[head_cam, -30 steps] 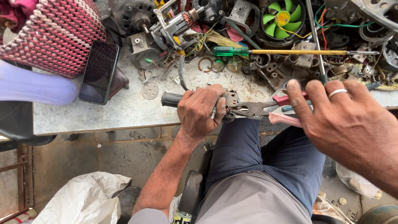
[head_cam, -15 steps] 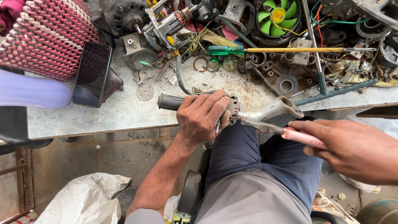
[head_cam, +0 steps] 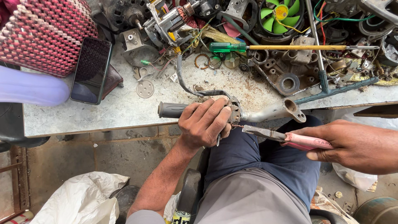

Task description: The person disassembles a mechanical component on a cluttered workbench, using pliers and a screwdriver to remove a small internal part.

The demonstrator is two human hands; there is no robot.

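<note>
My left hand (head_cam: pixel 204 123) grips a metal handlebar part (head_cam: pixel 275 111) at the table's front edge, just right of its black rubber grip (head_cam: pixel 172 110). A black cable (head_cam: pixel 186 85) runs from the part up onto the table. My right hand (head_cam: pixel 356 145) holds pink-handled pliers (head_cam: pixel 286 137). The pliers' jaws point left and touch the part close to my left fingers. Both hands are over my lap, above dark blue trousers.
The grey worktable (head_cam: pixel 103 112) carries a green-handled screwdriver (head_cam: pixel 286 47), a green fan (head_cam: pixel 280 14), motor parts (head_cam: pixel 170 23), washers and rings. A phone (head_cam: pixel 91 70) lies at left beside a red woven bag (head_cam: pixel 43 33). A white plastic sack (head_cam: pixel 81 199) lies on the floor.
My right hand has drawn back to the right and now holds the pliers by the handle ends, jaws at the part. The left hand keeps its grip.
</note>
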